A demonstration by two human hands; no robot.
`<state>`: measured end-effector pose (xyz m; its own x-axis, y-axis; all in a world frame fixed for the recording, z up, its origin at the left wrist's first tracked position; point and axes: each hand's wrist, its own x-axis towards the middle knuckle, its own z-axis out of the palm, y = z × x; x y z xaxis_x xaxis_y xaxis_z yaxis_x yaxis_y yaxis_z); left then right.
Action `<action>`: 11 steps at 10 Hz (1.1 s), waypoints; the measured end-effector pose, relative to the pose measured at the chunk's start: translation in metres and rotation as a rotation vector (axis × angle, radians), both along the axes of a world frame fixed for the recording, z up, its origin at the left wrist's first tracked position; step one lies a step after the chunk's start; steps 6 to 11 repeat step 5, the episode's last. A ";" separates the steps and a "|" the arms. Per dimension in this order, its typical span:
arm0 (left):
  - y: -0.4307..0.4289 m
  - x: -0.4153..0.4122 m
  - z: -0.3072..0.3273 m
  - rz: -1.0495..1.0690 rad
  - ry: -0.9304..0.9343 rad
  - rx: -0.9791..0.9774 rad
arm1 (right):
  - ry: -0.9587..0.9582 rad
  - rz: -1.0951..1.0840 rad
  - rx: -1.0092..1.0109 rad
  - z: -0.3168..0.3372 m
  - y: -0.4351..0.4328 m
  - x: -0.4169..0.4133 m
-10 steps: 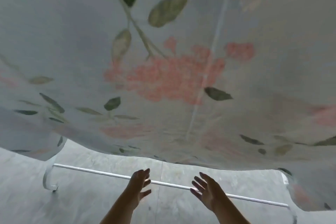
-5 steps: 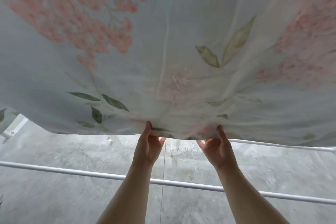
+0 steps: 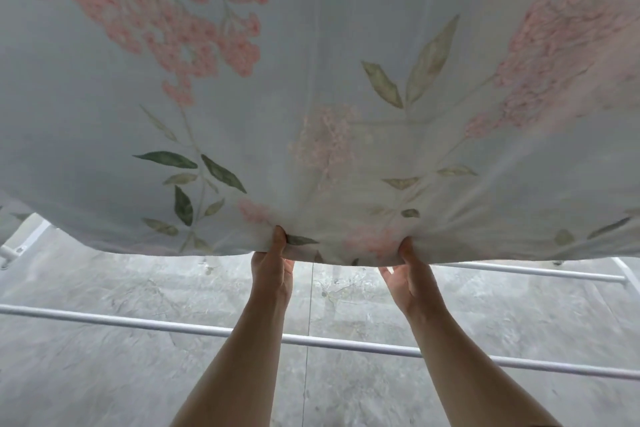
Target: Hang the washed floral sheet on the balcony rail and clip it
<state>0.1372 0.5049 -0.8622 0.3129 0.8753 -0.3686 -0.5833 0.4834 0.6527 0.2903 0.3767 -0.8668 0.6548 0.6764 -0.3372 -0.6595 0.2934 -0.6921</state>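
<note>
Grey floor (image 3: pixel 104 374) below, sheet (image 3: pixel 311 97) hanging overhead.
Side by side, left hand (image 3: pixel 273 270) and right hand (image 3: pixel 408 282) pinch its near hem; cloth spreads up and away, hem running left-right, parallel to the bar (image 3: pixel 138 321) beneath.

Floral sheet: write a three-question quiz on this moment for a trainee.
1. True or false: the left hand and the right hand both pinch the lower edge of the floral sheet.
2. The near white rail runs: A) behind the forearms; B) through the right hand; C) over the sheet.
3. Fill in: the sheet's flowers are ____.

Key: 1 true; 2 A; 3 pink.
</note>
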 end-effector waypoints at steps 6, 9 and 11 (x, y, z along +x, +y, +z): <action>0.017 -0.041 0.002 0.116 -0.032 -0.036 | 0.099 -0.106 -0.008 0.007 -0.018 0.024; 0.017 -0.041 0.002 0.116 -0.032 -0.036 | 0.099 -0.106 -0.008 0.007 -0.018 0.024; 0.017 -0.041 0.002 0.116 -0.032 -0.036 | 0.099 -0.106 -0.008 0.007 -0.018 0.024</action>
